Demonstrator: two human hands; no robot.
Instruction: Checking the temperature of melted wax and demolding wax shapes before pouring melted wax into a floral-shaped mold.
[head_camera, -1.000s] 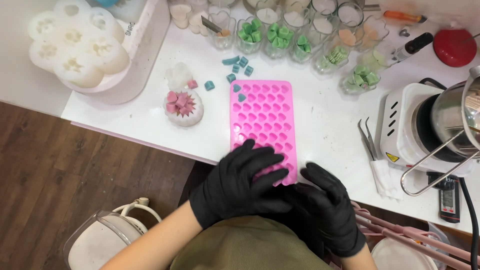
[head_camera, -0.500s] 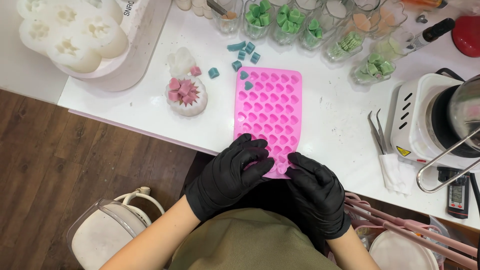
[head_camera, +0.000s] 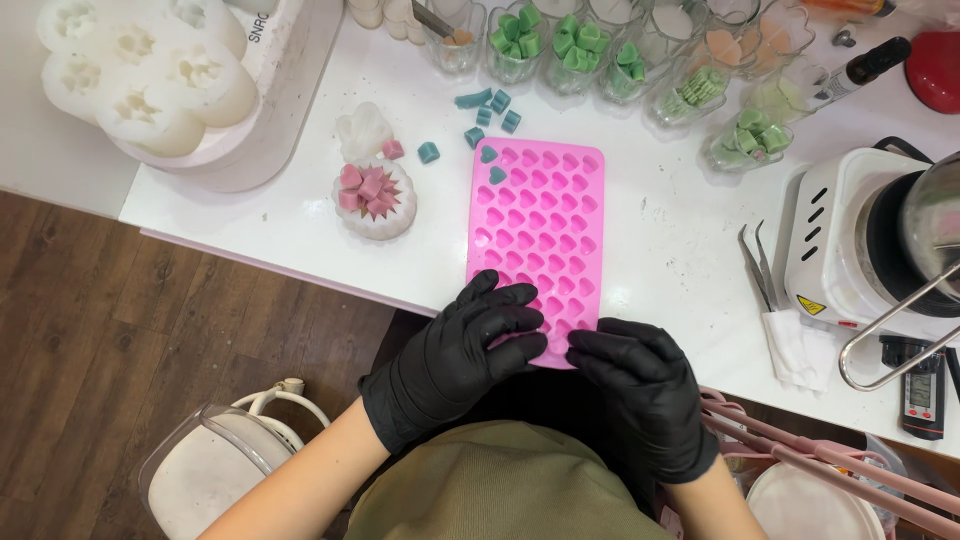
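A pink silicone mould with rows of small heart cavities lies flat on the white table. Two teal hearts sit in its far left cavities. Both my hands wear black gloves. My left hand grips the mould's near left corner, fingers curled over its top. My right hand pinches the near right edge. Loose teal wax pieces lie just beyond the mould.
A white dish with pink wax pieces stands left of the mould. Glass jars with green wax line the back. Right: tweezers, a white hot plate with a metal pot, a thermometer. White moulds sit far left.
My right hand moved from the table onto the mould's near right edge. My left hand curled from lying flat on the mould to gripping its near left corner.
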